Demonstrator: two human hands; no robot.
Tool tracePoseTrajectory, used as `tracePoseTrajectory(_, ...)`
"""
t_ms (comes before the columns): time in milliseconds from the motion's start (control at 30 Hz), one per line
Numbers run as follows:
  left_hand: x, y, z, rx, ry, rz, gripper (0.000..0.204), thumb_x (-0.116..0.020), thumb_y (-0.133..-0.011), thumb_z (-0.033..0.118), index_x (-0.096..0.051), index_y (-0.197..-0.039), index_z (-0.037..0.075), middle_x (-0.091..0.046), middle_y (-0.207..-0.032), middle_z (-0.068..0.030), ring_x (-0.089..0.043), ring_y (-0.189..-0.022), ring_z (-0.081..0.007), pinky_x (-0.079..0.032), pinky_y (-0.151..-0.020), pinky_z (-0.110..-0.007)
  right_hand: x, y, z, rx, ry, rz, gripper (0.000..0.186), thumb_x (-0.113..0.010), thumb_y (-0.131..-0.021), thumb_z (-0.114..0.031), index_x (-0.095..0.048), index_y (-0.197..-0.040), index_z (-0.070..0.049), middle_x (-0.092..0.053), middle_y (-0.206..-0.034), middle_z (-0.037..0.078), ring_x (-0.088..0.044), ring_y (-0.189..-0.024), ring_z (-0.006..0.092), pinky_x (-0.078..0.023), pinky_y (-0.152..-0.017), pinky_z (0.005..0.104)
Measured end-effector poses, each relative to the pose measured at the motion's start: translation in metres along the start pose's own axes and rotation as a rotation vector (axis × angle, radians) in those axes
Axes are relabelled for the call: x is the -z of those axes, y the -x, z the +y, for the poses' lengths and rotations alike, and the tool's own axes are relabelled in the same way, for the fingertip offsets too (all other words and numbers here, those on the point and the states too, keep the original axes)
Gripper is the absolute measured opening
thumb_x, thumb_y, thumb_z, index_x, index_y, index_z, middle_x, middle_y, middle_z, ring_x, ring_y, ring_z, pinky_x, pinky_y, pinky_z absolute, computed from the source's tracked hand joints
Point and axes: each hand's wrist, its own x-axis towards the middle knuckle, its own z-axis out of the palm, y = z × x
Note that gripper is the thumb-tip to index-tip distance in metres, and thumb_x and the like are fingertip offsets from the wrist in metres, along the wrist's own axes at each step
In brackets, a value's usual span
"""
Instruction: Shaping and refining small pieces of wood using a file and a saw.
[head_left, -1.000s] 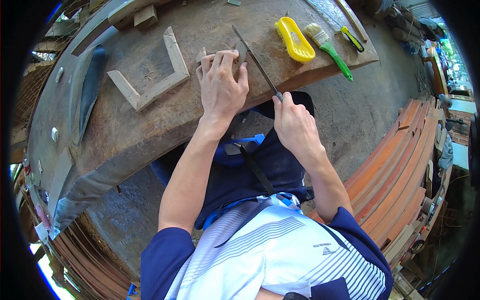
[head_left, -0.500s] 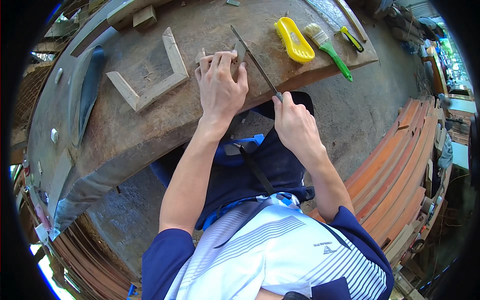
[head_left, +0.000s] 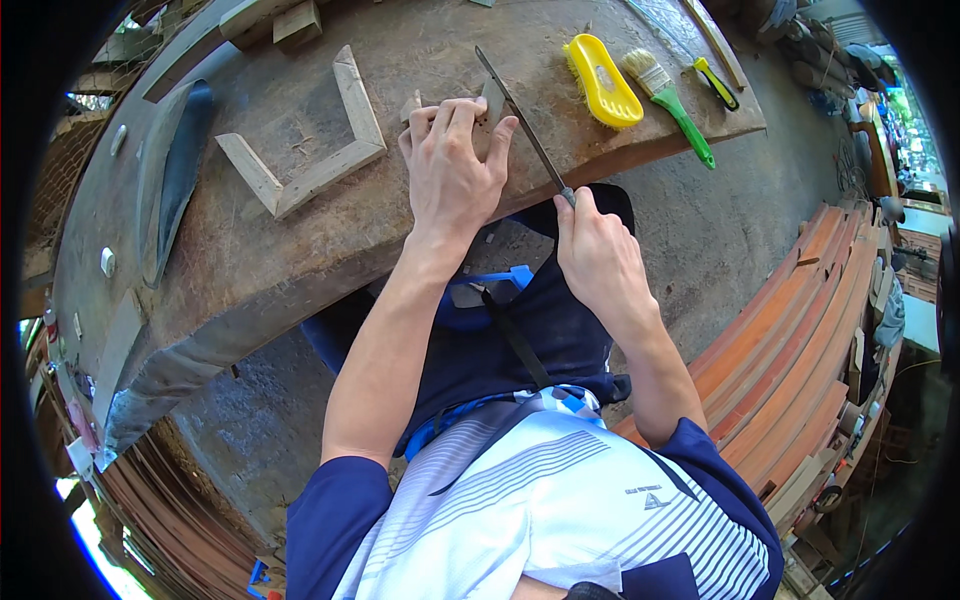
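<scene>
While our R hand (head_left: 602, 248) grips the long thin tool (head_left: 527, 125) by its handle, our L hand (head_left: 452, 172) clasps the wood pc (head_left: 492, 98) on the workbench (head_left: 300, 235), partly hidden under our fingers, w/ the tool just beside it; yellow brush (head_left: 600, 85) & green-handled paintbrush (head_left: 672, 106) lie R, angled wood frame (head_left: 330, 177) L.

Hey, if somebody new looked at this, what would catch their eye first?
Probably the bright yellow brush near the table's right end, with a green-handled paintbrush just right of it. Next, the right hand gripping a long, thin tool that points up beside the left hand. Left of that hand, a three-sided wooden frame lies on the tabletop.
</scene>
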Motion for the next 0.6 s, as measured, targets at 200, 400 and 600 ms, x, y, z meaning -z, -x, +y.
tracePoseTrajectory(200,-0.002,-0.001,0.001,-0.034,-0.017,0.029,0.024,-0.073,-0.092,0.021,-0.07,-0.112,0.007,-0.071,-0.112,-0.0067,-0.058,-0.113,-0.0296,-0.041,-0.102,-0.047,-0.002,-0.007,-0.006,0.02,0.064,0.056,0.034,-0.048,-0.11,-0.029,-0.055,-0.095,0.0,-0.067,-0.068,0.027,-0.071,-0.065,0.0452,-0.059,-0.058,0.0528)
tracePoseTrajectory(400,-0.001,0.001,0.001,-0.028,-0.052,0.026,0.025,-0.073,-0.089,0.019,-0.071,-0.111,0.008,-0.071,-0.112,-0.0068,-0.058,-0.112,-0.0285,-0.041,-0.099,-0.047,-0.022,0.002,-0.011,-0.012,0.06,0.045,0.03,-0.049,-0.109,-0.029,-0.053,-0.099,-0.001,-0.069,-0.07,0.026,-0.07,-0.066,0.0465,-0.059,-0.059,0.0545)
tracePoseTrajectory(600,-0.007,-0.001,-0.003,-0.048,-0.009,0.026,0.024,-0.074,-0.09,0.017,-0.072,-0.112,0.008,-0.073,-0.111,-0.006,-0.06,-0.113,-0.0312,-0.042,-0.1,-0.048,-0.015,-0.017,-0.003,0.011,0.059,0.149,0.033,-0.048,-0.11,-0.029,-0.054,-0.099,0.002,-0.068,-0.075,0.031,-0.07,-0.073,0.0498,-0.06,-0.066,0.0542)
